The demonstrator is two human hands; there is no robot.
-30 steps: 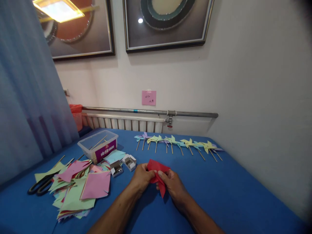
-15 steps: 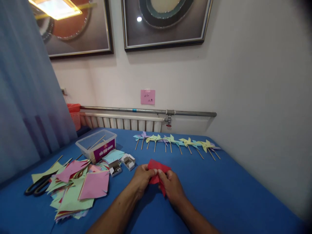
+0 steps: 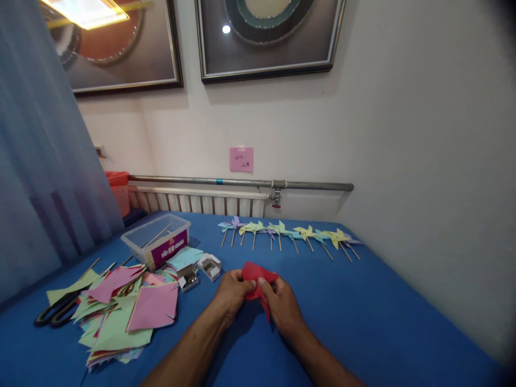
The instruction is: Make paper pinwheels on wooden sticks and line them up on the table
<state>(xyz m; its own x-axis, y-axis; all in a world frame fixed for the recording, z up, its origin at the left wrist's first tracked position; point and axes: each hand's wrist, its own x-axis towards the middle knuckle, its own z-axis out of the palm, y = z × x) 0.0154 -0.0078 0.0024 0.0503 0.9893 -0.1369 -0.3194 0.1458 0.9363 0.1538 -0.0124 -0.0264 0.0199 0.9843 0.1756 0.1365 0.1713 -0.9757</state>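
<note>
- Both hands are on the red paper [image 3: 258, 279], held just above the blue table [image 3: 363, 322] near the middle of its front half.
- The left hand [image 3: 231, 293] has its fingertips pinched on the paper's left edge, thumb on top.
- The right hand [image 3: 282, 306] pinches the right side, thumb and forefinger closed on a fold; a red point hangs down between the two hands.
- Just left of the hands sit two small open white boxes [image 3: 201, 271], one of them with small metal bits inside.
- Further left, a loose heap of coloured paper squares [image 3: 124, 312] spreads toward the table's left edge, pink and pale green on top.
- Black scissors [image 3: 54, 314] lie at the far left edge, partly tucked under that heap.
- Behind the heap stands a clear plastic tub [image 3: 157, 244] with a purple label, thin wooden sticks inside it.
- Along the back edge, a row of finished paper pinwheels [image 3: 286, 234] lies flat on sticks, well apart from the hands.
- Nothing stands between the hands and the paper; the forearms cover the table's near edge.
- On the wall behind, a pink note [image 3: 241, 159] hangs above a grey pipe [image 3: 242, 183].
</note>
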